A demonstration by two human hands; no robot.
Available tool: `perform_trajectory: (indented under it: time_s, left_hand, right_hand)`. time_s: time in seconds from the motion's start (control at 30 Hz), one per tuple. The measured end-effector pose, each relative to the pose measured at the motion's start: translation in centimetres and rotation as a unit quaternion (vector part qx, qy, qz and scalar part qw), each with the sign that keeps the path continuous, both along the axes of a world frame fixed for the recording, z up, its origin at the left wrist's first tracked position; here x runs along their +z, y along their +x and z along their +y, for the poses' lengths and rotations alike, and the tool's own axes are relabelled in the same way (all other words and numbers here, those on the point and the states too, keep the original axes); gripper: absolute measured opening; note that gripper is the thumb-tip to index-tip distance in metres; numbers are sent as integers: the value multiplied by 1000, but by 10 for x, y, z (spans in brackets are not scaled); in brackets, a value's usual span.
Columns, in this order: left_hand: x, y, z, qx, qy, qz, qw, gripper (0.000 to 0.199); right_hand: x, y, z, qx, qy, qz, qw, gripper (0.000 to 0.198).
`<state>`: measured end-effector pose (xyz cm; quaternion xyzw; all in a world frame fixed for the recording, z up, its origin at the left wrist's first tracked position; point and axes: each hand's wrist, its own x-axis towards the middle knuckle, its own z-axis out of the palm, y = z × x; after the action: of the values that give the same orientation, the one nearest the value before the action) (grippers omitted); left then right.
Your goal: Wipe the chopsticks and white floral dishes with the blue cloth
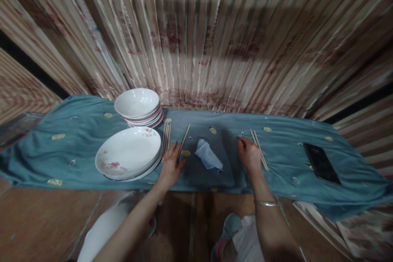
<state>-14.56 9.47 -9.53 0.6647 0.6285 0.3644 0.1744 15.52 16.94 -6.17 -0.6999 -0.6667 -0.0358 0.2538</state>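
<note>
While two hands [171,166] [251,156] flank one pale cloth [208,155] | dish stacks [129,151] [136,103]: two

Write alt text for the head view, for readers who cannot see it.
A person's left hand is at several chopsticks, the right hand beside two more, with a crumpled pale-blue cloth between the hands on a teal tablecloth. Stacked plates and bowls stand at left; a phone lies at right.

The single head-worn view looks forward and down from near above the desk [86,135], facing the curtain [196,77] behind it.
</note>
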Motion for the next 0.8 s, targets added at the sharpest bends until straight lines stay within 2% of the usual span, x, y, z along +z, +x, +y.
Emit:
perform_trajectory:
  time_s: [0.4,0.57,0.8]
  left_hand:
    - [4,-7,7,18,-11,-2,1000,52]
    - [4,-9,8,18,-9,2,1000,50]
    - [1,-4,15,25,-17,1,1000,56]
  right_hand:
    - [5,-6,2,0,15,54,998,33]
    - [5,-9,1,24,26,72,997,36]
    - [3,-13,1,39,15,85,996,37]
